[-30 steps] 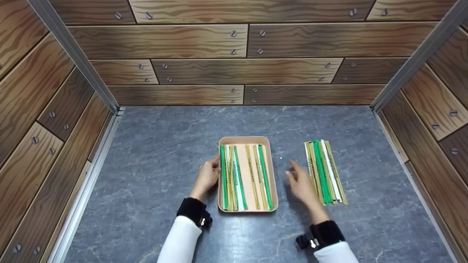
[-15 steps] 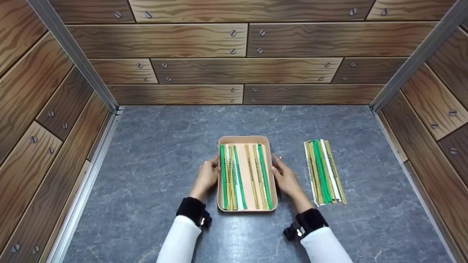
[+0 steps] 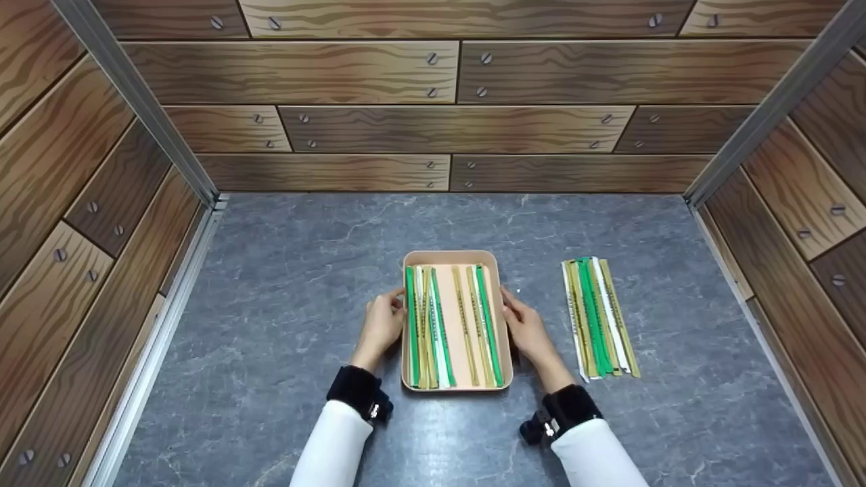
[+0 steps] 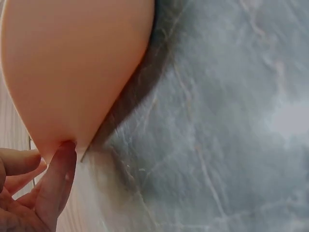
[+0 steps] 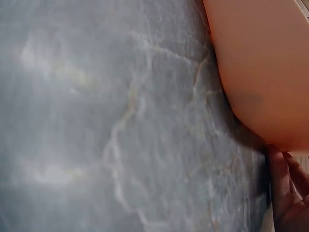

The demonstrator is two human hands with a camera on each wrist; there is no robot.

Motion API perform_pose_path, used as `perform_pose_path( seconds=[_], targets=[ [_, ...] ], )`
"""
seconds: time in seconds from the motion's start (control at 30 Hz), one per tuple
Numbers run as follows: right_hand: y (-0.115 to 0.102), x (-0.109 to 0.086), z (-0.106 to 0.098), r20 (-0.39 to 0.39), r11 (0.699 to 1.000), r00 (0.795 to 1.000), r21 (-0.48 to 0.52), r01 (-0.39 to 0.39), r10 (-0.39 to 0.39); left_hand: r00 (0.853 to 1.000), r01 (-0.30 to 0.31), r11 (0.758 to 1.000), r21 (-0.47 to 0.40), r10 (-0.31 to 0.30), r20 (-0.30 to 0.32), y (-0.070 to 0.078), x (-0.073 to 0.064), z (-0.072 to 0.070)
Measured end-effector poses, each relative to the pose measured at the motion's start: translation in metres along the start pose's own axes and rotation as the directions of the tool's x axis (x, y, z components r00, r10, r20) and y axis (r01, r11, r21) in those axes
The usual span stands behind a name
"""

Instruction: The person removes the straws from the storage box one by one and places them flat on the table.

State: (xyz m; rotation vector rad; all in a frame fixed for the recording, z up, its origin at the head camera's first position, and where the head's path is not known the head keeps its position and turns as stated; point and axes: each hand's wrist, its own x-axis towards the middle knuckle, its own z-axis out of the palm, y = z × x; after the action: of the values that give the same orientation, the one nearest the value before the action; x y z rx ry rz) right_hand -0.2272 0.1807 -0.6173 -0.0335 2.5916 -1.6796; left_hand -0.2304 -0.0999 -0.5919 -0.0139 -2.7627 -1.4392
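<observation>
A shallow peach tray (image 3: 450, 258) lies in the middle of the table in the head view. Long, thin wrapped sticks (image 3: 426, 325) in green, gold and white fill its left part, and several more (image 3: 482, 325) lie along its right part, with a bare strip between. My left hand (image 3: 381, 326) holds the tray's left side, fingers at the wall. On the opposite side my right hand (image 3: 530, 331) holds the tray. Both wrist views show fingertips against the outer wall, with the left hand's thumb near the rim; the tray's contents are hidden there.
To the right of the tray, a loose bundle of similar green, gold and white sticks (image 3: 599, 318) lies on the grey marbled table (image 3: 304, 270). A tiny white speck (image 3: 519, 291) sits near the right hand. Wood-patterned walls (image 3: 446, 128) enclose the back and sides.
My right hand has moved left from beside the loose bundle to the tray's right side. The left hand has stayed at the tray, and the sticks lie as before.
</observation>
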Motion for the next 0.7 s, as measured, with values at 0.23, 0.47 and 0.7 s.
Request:
perform_pose_path(
  seconds=[0.23,0.47,0.7],
  targets=[
    [0.001,-0.001,0.001,-0.047,0.999,0.998,-0.028,0.037,-0.038,0.995,-0.017,0.993,0.114,0.029,-0.1,0.019,-0.011,0.0],
    [0.0,-0.002,0.005,-0.076,0.998,0.997,-0.06,0.025,-0.029,0.987,-0.092,0.951,0.295,0.125,-0.097,0.043,-0.034,0.012],
    [-0.001,-0.002,0.006,-0.077,0.998,0.997,-0.055,0.011,-0.015,0.994,-0.098,0.86,0.501,0.106,0.012,0.052,-0.049,0.027]
  ],
)
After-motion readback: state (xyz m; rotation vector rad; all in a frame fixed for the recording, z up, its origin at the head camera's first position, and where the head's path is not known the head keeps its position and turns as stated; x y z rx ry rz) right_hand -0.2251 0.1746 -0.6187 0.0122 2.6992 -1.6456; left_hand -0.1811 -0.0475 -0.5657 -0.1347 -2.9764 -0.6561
